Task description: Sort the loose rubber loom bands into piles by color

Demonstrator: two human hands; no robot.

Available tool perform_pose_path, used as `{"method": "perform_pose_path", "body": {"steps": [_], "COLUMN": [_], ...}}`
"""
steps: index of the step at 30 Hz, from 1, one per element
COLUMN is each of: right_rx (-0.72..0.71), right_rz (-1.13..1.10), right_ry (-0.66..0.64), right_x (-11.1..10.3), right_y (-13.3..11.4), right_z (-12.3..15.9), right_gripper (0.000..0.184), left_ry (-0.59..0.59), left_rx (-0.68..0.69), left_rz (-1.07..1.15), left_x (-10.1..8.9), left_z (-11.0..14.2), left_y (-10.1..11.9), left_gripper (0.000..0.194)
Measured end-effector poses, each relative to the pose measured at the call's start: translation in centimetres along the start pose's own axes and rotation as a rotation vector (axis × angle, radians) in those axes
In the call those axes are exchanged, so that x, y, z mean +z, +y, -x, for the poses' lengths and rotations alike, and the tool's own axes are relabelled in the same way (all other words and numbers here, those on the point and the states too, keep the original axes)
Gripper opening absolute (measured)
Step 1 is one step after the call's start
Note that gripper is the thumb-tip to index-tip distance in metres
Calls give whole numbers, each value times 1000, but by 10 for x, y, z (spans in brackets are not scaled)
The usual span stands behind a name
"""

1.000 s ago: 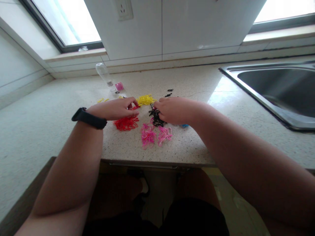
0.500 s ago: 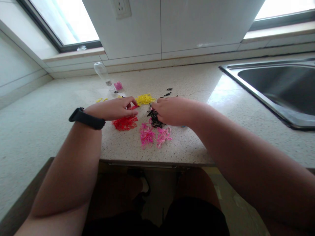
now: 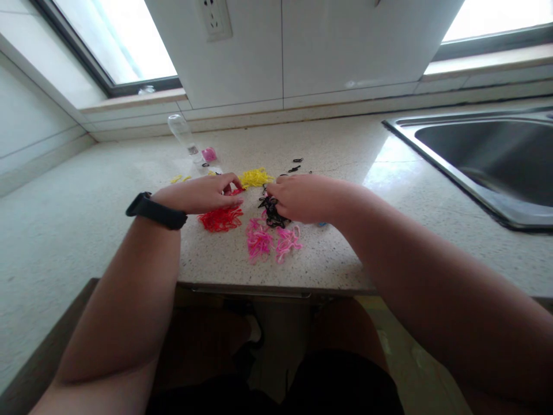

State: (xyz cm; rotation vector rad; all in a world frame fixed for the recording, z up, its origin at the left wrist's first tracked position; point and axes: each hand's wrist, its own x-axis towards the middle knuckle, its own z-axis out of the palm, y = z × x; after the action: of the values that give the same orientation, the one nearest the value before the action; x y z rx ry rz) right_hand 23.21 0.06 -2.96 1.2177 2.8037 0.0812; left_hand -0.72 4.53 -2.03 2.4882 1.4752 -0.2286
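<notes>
Small rubber bands lie in colour piles on the speckled counter. My left hand (image 3: 207, 193), a dark band at its wrist, hovers at the red rubber bands (image 3: 221, 219), its thumb and curved fingers apart. Curled down over the black rubber bands (image 3: 273, 212) is my right hand (image 3: 305, 197); its fingertips are at a small black band and partly hidden. Yellow rubber bands (image 3: 256, 177) lie beyond, between both hands. Nearer to me are dark pink rubber bands (image 3: 258, 241) and light pink rubber bands (image 3: 287, 243). A bit of blue (image 3: 322, 223) shows under my right wrist.
A clear bottle (image 3: 181, 134) lies tipped at the back left, with a pink cap-like piece (image 3: 209, 154) beside it. Loose black bands (image 3: 294, 168) and yellow bands (image 3: 176, 179) lie farther out. A steel sink (image 3: 415, 138) is set in at the right.
The whole view has shifted slightly downward in the frame. Both hands stay at the same piles with almost no movement.
</notes>
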Motion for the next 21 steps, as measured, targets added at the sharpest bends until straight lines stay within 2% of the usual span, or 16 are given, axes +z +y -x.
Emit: {"method": "perform_pose_path", "body": {"steps": [21], "right_rx": [13], "right_rz": [-11], "right_ry": [0], "right_x": [0], "right_y": [1], "right_z": [0], "right_gripper": [35], "left_ry": [6], "left_rx": [4], "left_rz": [-3], "left_x": [1], "left_z": [-1], "left_y": [-1], "left_gripper": [69]}}
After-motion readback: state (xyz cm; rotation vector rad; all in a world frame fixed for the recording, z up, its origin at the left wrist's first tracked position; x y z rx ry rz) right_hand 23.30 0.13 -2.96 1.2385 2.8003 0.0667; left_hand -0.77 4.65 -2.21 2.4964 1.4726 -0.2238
